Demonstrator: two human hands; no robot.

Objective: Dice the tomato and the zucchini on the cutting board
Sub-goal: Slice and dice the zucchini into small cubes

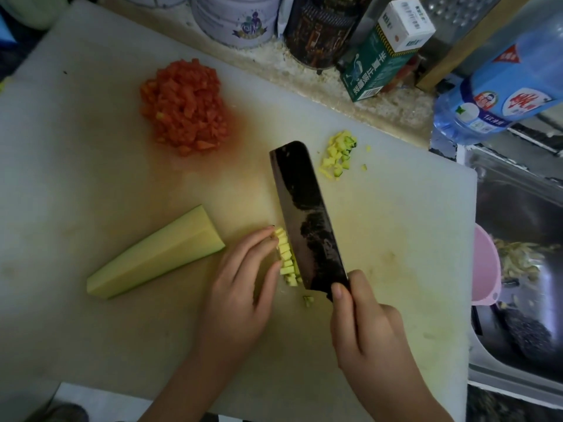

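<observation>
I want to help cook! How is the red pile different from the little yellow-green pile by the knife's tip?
The tomato pile is red; the zucchini pile is pale yellow with dark green skin bits. The tomato pile is much bigger and heaped; the zucchini pile is small and scattered. Both are diced pieces on the cutting board.

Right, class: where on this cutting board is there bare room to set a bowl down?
Two patches: the near-left corner of the cutting board, below the zucchini wedge and left of the left hand; and the right side, between the cleaver and the board's edge. Crowded: the middle, round the zucchini strips and the right hand.
</observation>
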